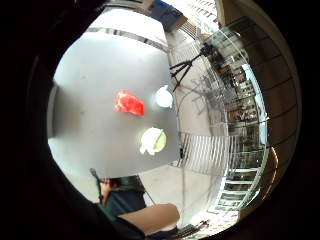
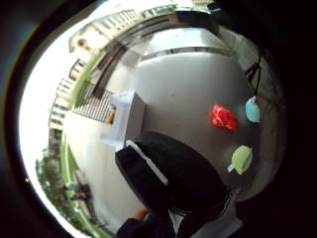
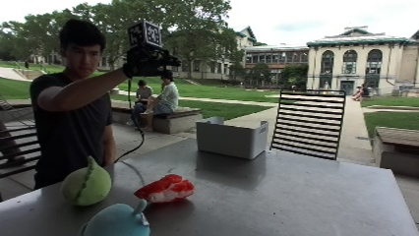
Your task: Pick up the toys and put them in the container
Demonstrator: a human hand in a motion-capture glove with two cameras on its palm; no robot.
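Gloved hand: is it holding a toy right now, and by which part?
Nothing is held. The gloved right hand is raised above the table; all three toys lie there.

I am wearing a dark, short-sleeved T-shirt [image 3: 69, 128] with a plain front, its sleeve ending above my elbow. My right grip [image 3: 145, 61] is wearing a black glove that is covering the fingers and the wrist. In the thumb side palm view the glove [image 2: 173, 178] is showing as a bulky, matte black fabric shape with a thin white strip [image 2: 147, 162] running along its edge. My forearm is showing bare between the sleeve and the glove. My hair [image 3: 81, 32] is showing short and dark.
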